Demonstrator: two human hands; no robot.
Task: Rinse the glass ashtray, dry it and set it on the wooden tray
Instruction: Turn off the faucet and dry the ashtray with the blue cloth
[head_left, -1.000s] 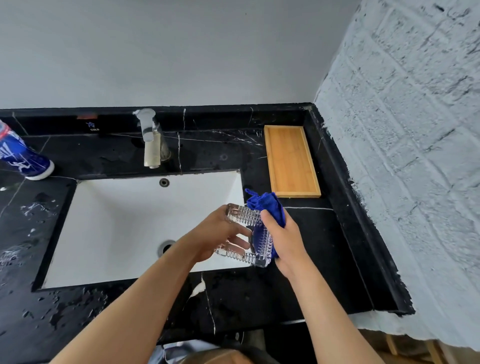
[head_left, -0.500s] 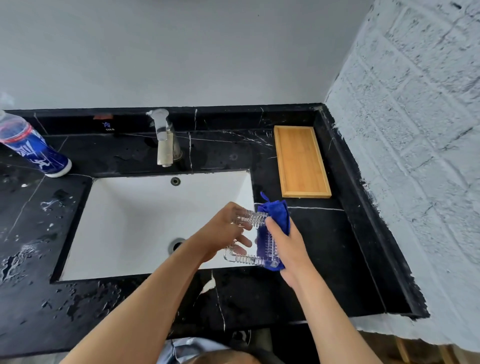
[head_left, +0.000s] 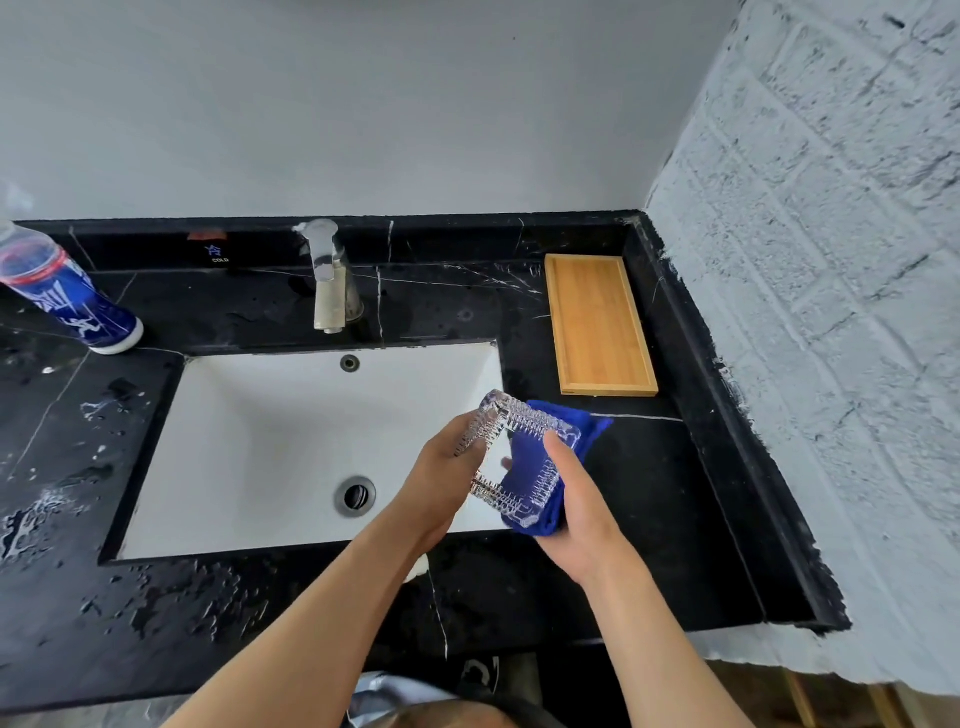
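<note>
While I look down on the black marble tabletop (head_left: 649, 467), veined white and spattered with water at its left, a white sink (head_left: 249, 452) sits sunk in it below a metal faucet (head_left: 328, 280). A grey wall stands behind and a white painted brick wall (head_left: 831, 260) closes the right side. A blue bottle (head_left: 62, 301) stands at the far left. The wooden tray (head_left: 597, 322) lies bare near the back right corner.

My left hand (head_left: 441, 483) has its grip closed on the left edge of the glass ashtray (head_left: 519, 457), held tilted over the sink's right rim. My right hand (head_left: 582, 509) clasps the blue cloth (head_left: 561, 441) against the ashtray's right side, thumb on top.

Compared with half a second ago, the ashtray is turned more open-face toward me, and the cloth spreads farther behind it.
</note>
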